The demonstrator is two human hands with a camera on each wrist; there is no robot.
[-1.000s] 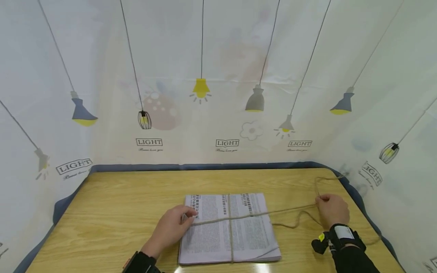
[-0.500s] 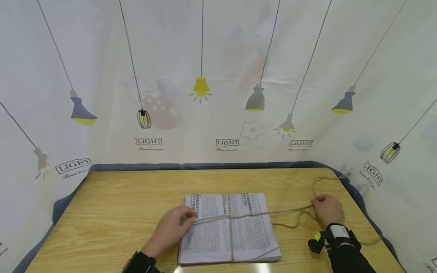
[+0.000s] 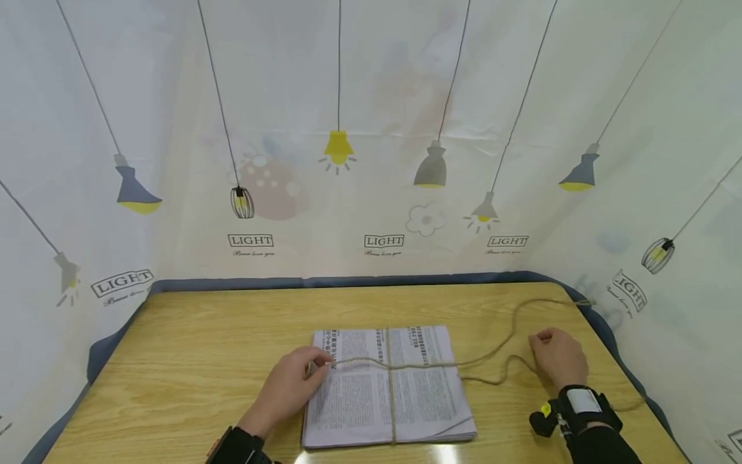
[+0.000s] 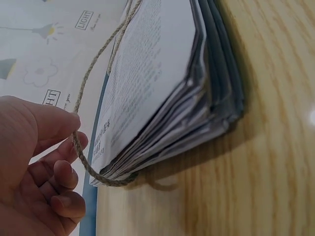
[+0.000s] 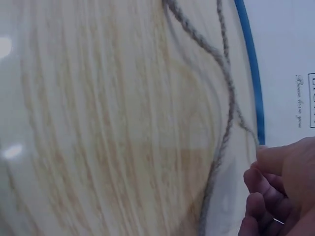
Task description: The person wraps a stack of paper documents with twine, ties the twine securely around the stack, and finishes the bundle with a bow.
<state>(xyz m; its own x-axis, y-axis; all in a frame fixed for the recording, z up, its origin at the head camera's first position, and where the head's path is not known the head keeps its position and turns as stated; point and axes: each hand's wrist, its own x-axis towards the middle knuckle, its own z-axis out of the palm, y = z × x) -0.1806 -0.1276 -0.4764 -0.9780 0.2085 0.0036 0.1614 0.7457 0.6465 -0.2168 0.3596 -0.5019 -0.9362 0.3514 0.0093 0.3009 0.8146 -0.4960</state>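
A stack of folded newspapers (image 3: 359,409) lies on the table, with jute twine (image 3: 429,366) crossing its top in both directions. My left hand (image 3: 290,383) is at the stack's left edge and pinches the twine between thumb and forefinger. In the left wrist view, the twine (image 4: 89,66) bows away from the newspapers at the fingertips and passes under the stack's edge. My right hand (image 3: 559,357) is over the table's right side, its fingers loosely curled. From the right wrist view, the thicker twine (image 5: 229,98) lies apart from this hand; a thinner stretch runs behind the thumb tip.
Loose twine from the stack's right side curves over the wooden table (image 3: 203,348), one length reaching the far right corner. A cloth printed with lamps (image 3: 377,193) hangs behind and around the table, with a dark blue border along the edge.
My right hand has let go of the twine, which has slackened and dropped into a curve toward the far right corner. The left hand keeps its pinch, with the twine there slightly higher.
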